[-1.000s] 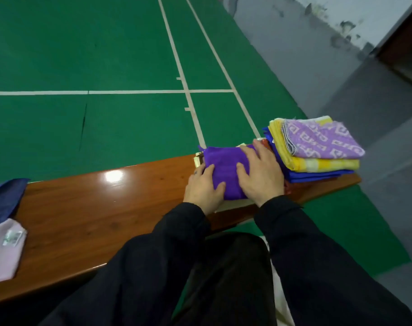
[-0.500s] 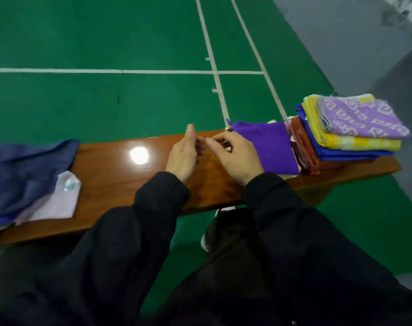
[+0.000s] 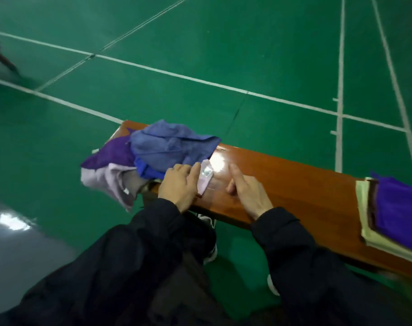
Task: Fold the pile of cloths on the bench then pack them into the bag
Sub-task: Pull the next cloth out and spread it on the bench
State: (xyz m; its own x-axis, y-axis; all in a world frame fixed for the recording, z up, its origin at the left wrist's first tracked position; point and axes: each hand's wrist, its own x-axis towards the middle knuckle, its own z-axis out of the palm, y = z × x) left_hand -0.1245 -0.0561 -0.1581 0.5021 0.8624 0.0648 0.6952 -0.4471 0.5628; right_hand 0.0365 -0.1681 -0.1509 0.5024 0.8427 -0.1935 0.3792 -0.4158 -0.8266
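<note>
Since the earlier frame both hands have left the folded purple cloth and shifted left along the surface to the unfolded pile. The left hand lies with relaxed, straight fingers on the corner of a pale lilac cloth at the pile's edge. The right hand rests just beside it on bare wood, fingers loosely curled, grasping nothing. The folded purple cloth sits atop a pale yellow one at the right end.
</note>
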